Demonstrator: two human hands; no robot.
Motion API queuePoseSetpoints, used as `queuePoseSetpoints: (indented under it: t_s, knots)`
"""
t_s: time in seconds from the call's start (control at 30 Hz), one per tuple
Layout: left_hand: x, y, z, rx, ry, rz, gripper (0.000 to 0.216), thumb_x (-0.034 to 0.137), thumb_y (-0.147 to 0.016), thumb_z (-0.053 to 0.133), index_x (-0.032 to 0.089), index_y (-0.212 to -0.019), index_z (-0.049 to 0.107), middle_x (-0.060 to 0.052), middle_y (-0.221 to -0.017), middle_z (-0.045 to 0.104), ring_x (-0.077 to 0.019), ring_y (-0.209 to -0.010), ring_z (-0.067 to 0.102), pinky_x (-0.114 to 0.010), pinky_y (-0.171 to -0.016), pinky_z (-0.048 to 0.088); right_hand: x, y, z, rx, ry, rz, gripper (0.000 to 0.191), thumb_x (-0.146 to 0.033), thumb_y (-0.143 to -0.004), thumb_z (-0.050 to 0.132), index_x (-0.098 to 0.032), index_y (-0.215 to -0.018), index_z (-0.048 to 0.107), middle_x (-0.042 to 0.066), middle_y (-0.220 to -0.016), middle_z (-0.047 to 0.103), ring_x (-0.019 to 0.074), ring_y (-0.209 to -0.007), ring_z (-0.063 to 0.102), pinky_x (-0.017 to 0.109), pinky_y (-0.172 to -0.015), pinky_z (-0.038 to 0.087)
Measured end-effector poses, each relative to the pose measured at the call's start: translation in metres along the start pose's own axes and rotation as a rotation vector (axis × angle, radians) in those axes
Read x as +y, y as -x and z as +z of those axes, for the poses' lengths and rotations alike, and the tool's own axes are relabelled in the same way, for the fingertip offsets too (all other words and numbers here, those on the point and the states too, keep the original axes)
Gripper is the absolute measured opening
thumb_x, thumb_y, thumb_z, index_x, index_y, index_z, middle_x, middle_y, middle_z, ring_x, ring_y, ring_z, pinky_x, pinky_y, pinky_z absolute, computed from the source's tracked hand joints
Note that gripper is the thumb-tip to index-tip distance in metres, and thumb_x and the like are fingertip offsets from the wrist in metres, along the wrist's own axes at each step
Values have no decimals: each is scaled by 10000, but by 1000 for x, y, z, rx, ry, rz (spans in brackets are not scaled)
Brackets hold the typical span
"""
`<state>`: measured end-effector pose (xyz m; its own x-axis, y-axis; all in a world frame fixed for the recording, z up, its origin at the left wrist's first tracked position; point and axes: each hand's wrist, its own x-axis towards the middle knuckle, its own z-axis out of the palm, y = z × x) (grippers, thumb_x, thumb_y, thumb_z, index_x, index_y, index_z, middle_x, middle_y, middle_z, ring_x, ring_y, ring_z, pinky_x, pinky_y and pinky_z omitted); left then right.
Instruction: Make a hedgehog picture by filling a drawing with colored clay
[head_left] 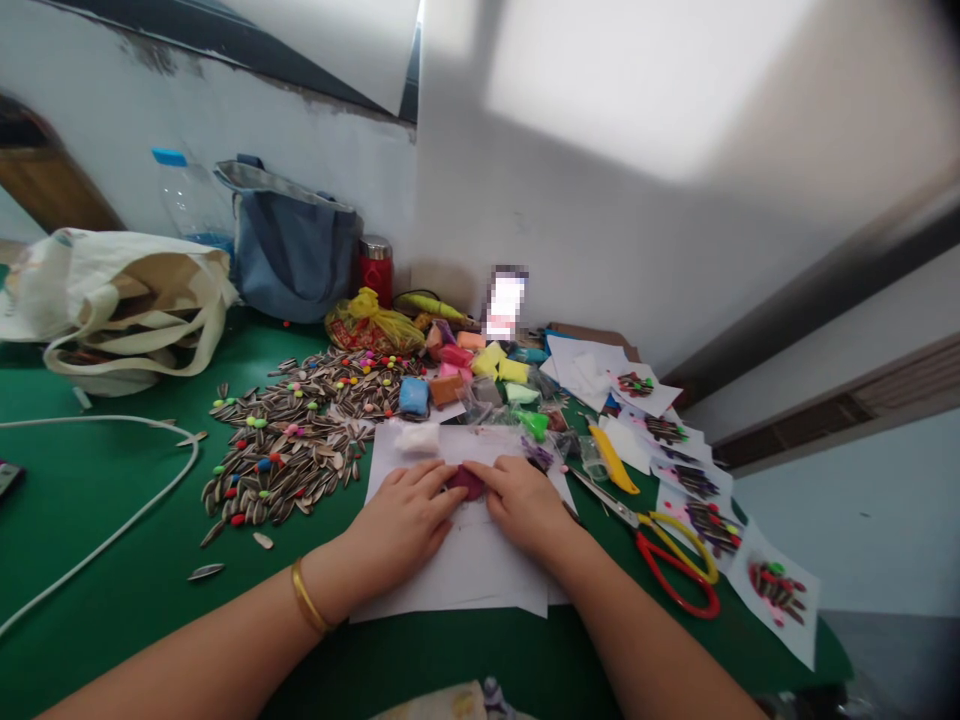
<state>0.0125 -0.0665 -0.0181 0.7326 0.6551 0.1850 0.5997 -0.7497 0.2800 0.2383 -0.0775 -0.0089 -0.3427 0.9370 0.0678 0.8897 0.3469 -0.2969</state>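
Observation:
My left hand and my right hand meet over a sheet of white paper on the green table. Both press their fingertips on a small lump of dark red clay lying on the paper. The fingers of both hands are bent and pinched onto the lump. A gold bangle sits on my left wrist. A white clay lump rests at the paper's far edge.
A heap of sunflower seeds with coloured beads lies left. Clay blocks in bags sit behind the paper. Scissors, a yellow knife and finished seed cards lie right. Bags, a bottle and a white cord are left.

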Motion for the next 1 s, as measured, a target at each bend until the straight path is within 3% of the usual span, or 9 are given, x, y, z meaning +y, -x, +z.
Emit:
queuePoseSetpoints:
  t_s: [0.23, 1.0]
  knots:
    - [0, -1, -1, -16, 6, 2, 447, 227, -918, 534, 288, -1361, 541, -78, -1458, 508, -312, -1342, 435, -503, -1078, 365, 13, 2, -4, 30, -160, 9, 496, -71, -884, 473, -248, -1321, 627, 55, -947, 623, 181, -915, 579, 287, -847, 455]
    - [1, -2, -4, -60, 2, -19, 464, 218, -909, 542, 280, -1369, 535, -87, -1475, 496, -325, -1353, 431, -527, -1082, 370, 17, 7, -21, -91, -139, -69, 498, -55, -869, 509, -260, -1300, 653, 66, -984, 651, 192, -949, 607, 307, -883, 470]
